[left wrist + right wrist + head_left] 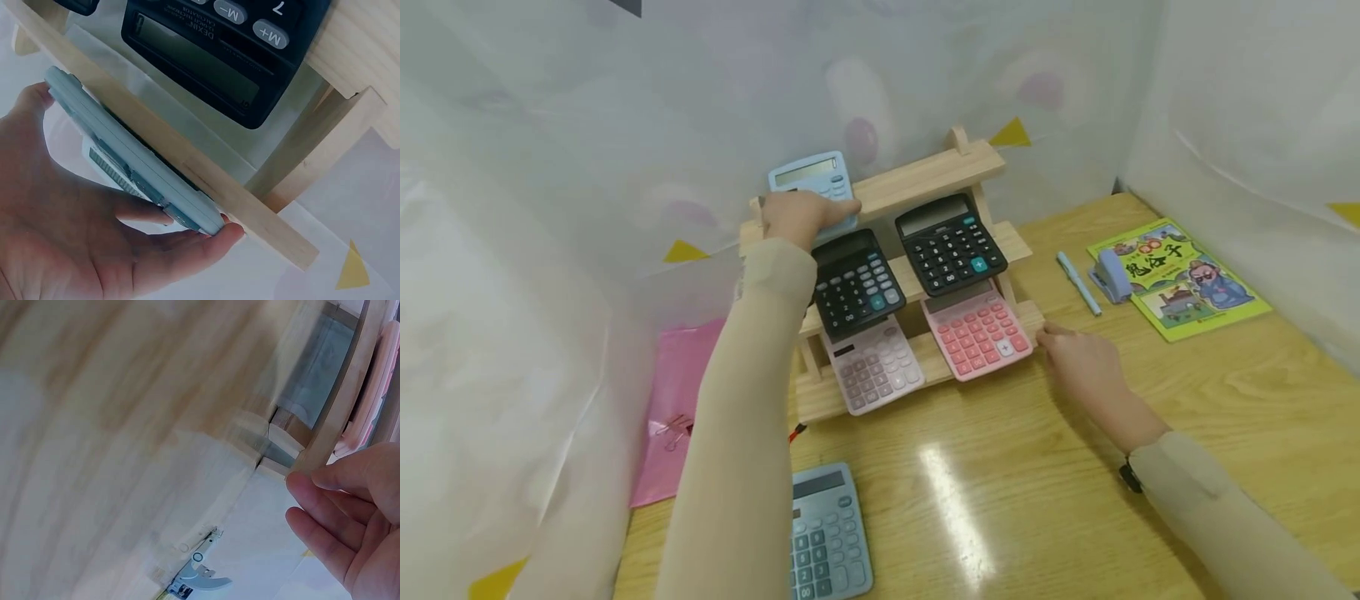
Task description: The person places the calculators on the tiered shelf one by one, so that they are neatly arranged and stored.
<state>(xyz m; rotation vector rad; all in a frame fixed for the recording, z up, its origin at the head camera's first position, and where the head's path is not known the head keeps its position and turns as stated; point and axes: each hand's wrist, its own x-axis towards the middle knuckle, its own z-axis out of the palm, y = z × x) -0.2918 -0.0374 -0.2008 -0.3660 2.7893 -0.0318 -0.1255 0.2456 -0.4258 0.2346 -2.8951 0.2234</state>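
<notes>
A stepped wooden shelf rack [917, 182] stands on the table, holding calculators on its tiers. My left hand [797, 218] grips a light blue calculator [808, 171] by its side edges at the left of the top tier. In the left wrist view its back lies along the top board [150, 125], with the thumb at one edge and fingers at the other. My right hand [1086, 375] pinches the right end of the bottom board [331, 425] between thumb and forefinger. Beside those fingers sits a pink calculator [981, 337].
Two black calculators [951, 242] lean on the middle tier, and a pale pinkish one [876, 367] below left. A blue-grey calculator [831, 533] lies in front. Rightward are a pen [1078, 283], a stapler [1111, 277] and a booklet [1195, 283]. A pink folder [673, 375] lies left.
</notes>
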